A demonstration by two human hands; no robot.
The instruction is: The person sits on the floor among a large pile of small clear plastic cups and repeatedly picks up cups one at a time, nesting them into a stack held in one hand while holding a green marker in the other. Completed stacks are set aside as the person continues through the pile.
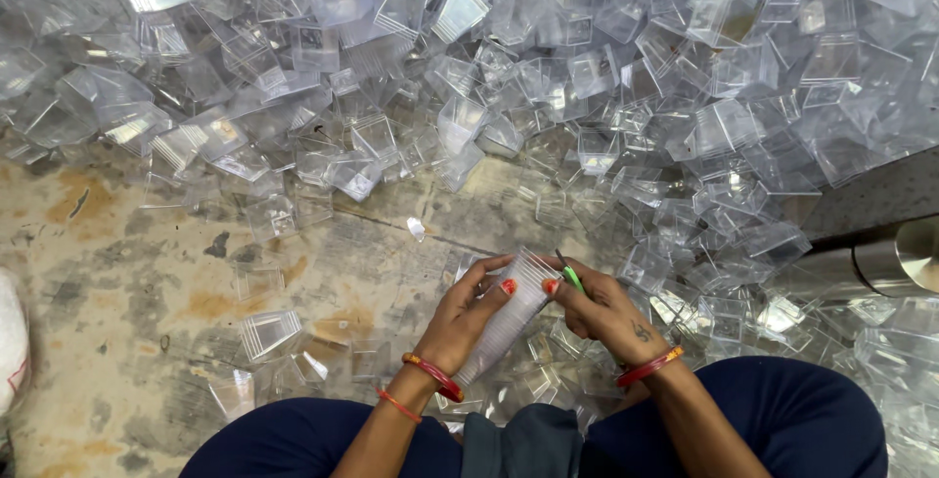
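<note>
My left hand (462, 317) grips a stack of nested clear plastic cups (511, 314), held slanting above my lap. My right hand (599, 309) touches the stack's upper end with its thumb and holds a thin green tool (570, 273) between its fingers. Both wrists wear red and orange bangles. A large heap of clear square plastic cups (548, 67) fills the floor beyond my hands.
Loose clear cups (271, 331) lie scattered on the stained concrete floor (127, 263) at left. A metal pipe-like part (880, 265) pokes in from the right edge. Something white (10, 341) sits at the left edge. My knees in dark blue cloth (782, 409) frame the bottom.
</note>
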